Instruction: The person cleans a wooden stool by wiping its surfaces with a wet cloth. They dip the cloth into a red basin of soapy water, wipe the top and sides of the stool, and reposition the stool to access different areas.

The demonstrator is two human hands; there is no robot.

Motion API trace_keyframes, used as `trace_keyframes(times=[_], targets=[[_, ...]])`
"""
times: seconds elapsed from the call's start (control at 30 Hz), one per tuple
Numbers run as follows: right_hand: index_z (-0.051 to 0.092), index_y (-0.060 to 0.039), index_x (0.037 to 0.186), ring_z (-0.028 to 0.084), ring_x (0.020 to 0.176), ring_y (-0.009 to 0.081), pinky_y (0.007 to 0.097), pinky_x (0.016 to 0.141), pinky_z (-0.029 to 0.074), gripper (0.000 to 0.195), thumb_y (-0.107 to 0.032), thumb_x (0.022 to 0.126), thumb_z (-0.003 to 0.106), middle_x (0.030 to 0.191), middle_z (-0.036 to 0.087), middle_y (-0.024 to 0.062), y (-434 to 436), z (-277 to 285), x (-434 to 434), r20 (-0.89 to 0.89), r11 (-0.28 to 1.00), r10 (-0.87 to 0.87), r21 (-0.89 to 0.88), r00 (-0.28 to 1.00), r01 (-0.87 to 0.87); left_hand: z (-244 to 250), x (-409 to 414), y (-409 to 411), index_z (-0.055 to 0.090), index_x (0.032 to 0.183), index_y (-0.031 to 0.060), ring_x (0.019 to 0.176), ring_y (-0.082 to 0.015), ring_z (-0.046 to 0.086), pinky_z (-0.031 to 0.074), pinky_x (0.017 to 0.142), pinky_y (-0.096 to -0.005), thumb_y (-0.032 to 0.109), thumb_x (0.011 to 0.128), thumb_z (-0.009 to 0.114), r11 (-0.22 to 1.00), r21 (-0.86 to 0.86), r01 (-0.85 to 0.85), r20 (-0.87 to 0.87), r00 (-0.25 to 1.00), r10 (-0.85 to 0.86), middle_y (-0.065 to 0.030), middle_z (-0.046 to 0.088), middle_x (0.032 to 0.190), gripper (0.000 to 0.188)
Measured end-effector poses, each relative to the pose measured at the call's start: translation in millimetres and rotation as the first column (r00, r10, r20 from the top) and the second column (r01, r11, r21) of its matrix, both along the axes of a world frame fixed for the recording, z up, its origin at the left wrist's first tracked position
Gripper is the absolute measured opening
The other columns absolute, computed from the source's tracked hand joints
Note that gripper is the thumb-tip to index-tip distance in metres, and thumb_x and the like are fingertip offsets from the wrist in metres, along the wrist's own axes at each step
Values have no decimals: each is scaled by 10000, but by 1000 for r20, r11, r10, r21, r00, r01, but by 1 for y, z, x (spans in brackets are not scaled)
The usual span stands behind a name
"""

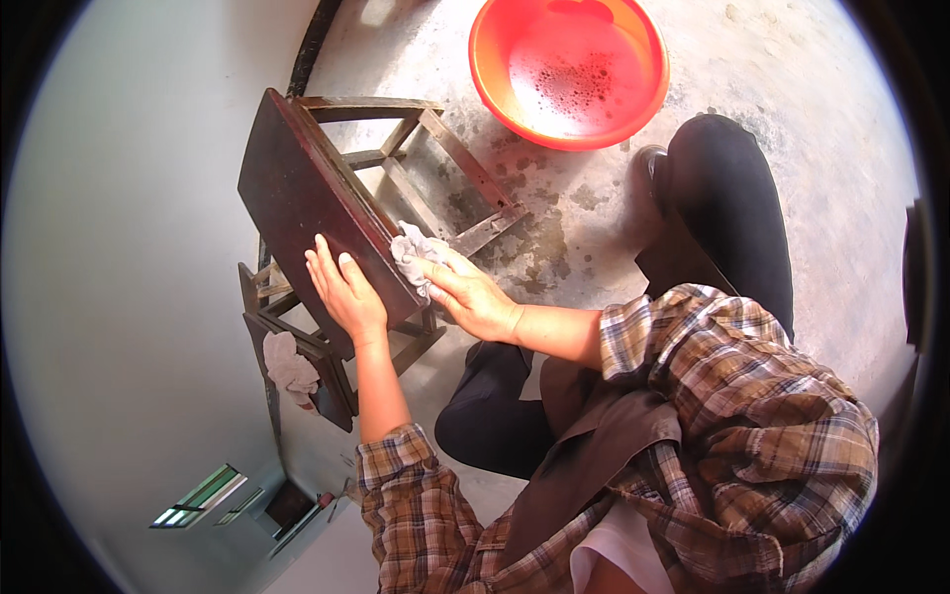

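Observation:
Before me a wooden stool (297,178) with a dark, flat top is tipped so that its top faces left and its legs point right. My left hand (347,293) lies flat against the dark top, near its lower end, holding nothing. A crumpled light grey cloth (410,256) is gripped in my right hand (471,293). The cloth presses on the long edge of the top, bunched beneath my fingers and thumb. Part of the stool's lower frame is hidden behind my hands and the top.
A red plastic basin (496,111) with foamy water stands on the concrete floor (839,185). Wet patches mark the floor beside the stool. Another piece of wooden furniture (334,379) bears a second crumpled cloth (288,364). A pale wall (133,245) runs along the left.

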State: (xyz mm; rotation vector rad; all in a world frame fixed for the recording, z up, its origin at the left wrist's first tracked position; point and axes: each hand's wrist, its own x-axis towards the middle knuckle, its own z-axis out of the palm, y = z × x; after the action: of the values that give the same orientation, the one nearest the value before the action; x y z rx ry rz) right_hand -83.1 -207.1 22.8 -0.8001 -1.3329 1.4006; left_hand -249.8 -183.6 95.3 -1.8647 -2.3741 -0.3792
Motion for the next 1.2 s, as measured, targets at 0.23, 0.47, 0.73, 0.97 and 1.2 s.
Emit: trace_keyframes(times=[0.23, 0.47, 0.73, 0.97, 1.2], targets=[[515, -201, 1257, 464, 1175, 326, 342, 974, 395, 392, -100, 880, 482, 1312, 432, 161, 8, -220, -24, 313, 884, 51, -456, 949, 102, 9, 13, 5, 409, 1338, 41, 1306, -350, 312, 216, 1085, -411, 243, 935, 373, 999, -17, -37, 5, 999, 37, -207, 386, 1377, 452], [582, -122, 1155, 495, 1126, 326, 350, 956, 404, 360, -25, 812, 529, 1246, 478, 167, 4, -170, -38, 390, 826, -62, -496, 919, 266, 8, 8, -1, 408, 1340, 47, 1306, -344, 317, 216, 1082, -404, 227, 932, 370, 997, -27, -67, 11, 998, 67, -213, 386, 1375, 448], [570, -83, 1176, 416, 1127, 395, 432, 964, 343, 430, 30, 762, 557, 1265, 447, 210, -18, 32, -22, 45, 931, -284, -224, 958, 287, 6, 4, 4, 399, 1343, 34, 1305, -354, 311, 215, 1081, -410, 224, 936, 362, 999, -26, -29, -13, 999, 29, -191, 398, 1374, 451], [587, -132, 1183, 479, 1136, 348, 352, 972, 371, 468, 96, 780, 513, 1238, 515, 155, -21, -120, -41, 141, 903, -279, -297, 950, 310, 9, 8, -1, 393, 1338, 4, 1309, -347, 309, 229, 1075, -410, 188, 939, 348, 998, -58, -25, 13, 1000, 26, -191, 391, 1377, 442], [645, -153, 1084, 565, 956, 376, 396, 832, 460, 288, -96, 822, 538, 1054, 582, 186, 6, -333, -40, 392, 755, -182, -532, 902, 384, 12, 14, 5, 335, 1348, -60, 1328, -328, 285, 207, 1090, -405, 167, 953, 298, 993, -114, 39, 78, 996, -30, -208, 337, 1406, 457]])
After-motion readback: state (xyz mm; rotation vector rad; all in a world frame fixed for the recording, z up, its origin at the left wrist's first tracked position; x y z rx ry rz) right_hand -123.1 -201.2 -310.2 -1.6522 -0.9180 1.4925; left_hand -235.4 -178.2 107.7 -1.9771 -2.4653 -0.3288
